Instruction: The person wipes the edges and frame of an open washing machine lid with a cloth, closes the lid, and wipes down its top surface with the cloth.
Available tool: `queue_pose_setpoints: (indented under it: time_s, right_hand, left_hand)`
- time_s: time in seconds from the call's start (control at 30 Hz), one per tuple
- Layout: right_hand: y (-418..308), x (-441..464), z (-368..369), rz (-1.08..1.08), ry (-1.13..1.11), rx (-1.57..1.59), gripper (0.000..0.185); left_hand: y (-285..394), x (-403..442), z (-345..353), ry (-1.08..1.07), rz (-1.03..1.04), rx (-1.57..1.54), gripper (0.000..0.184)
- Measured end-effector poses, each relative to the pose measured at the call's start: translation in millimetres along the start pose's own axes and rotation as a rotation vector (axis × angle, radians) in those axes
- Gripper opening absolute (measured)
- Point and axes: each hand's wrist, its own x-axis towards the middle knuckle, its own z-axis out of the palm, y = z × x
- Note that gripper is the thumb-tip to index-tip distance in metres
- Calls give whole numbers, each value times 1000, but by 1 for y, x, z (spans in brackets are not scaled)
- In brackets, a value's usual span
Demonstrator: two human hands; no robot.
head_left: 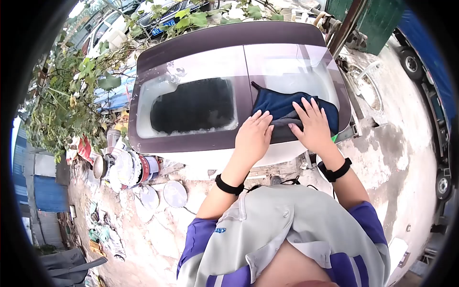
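Note:
A twin-tub washing machine (191, 143) with a dark purple rim and see-through lids stands in front of me. On its right lid lies a dark blue and grey cloth (277, 103), spread and partly folded. My left hand (255, 135) rests on the cloth's left edge, fingers stretched and nearly side by side. Flat on its right part is my right hand (313, 125), with fingers spread and thumb out. Both wrists wear black bands. Through the left lid, a dark opening (193, 105) shows.
Leafy vines (71, 103) hang at the left, with parked cars (158, 19) behind. Buckets and a pan (99, 167) stand left of the machine, near round lids (175, 194) on the ground. A blue truck (430, 71) is at the far right.

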Motion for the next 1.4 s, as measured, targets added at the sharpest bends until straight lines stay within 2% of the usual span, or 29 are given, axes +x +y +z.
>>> queue_pose_setpoints:
  time_s: [0.03,0.17,0.27,0.37,0.43,0.5,0.63,0.77,0.87,1.03,1.17,1.3,1.33,1.4]
  right_hand:
    - [-15,9,5,-56,-20,18,62]
    - [-66,37,32,-159,-32,11,60]
    - [-86,31,37,-220,-6,81,53]
    - [-77,17,25,-257,39,297,41]
    - [-34,22,15,-178,-132,585,37]
    - [-8,30,20,-85,-51,503,39]
    - [-1,33,32,-91,79,-14,45]
    - [-34,20,39,-3,115,-112,48]
    - [-79,6,33,-84,112,-14,52]
    - [-123,-11,43,-271,179,138,44]
    - [-97,-16,41,-393,203,219,50]
    - [-55,-18,33,-461,123,327,55]
    - [-47,-17,32,-462,128,348,65]
    - [-35,-18,21,-351,106,425,75]
  left_hand:
    - [-11,-7,-16,16,-66,-35,28]
    - [-49,-17,-57,52,-223,348,23]
    - [-66,-27,-55,73,-146,468,27]
    - [-41,-37,-41,79,-128,569,29]
    - [-16,-34,-23,30,-46,484,32]
    - [-5,-23,-6,-6,80,299,31]
    - [-6,2,9,-34,87,249,33]
    - [-12,-16,-4,-20,42,306,37]
    - [-21,-47,-31,2,3,348,34]
    - [-38,-78,-59,-15,17,287,38]
    - [-24,-56,-62,-138,127,273,42]
    - [-6,-36,-60,-337,237,247,54]
    - [-3,-33,-55,-352,235,247,61]
    - [1,-26,-44,-371,234,261,63]
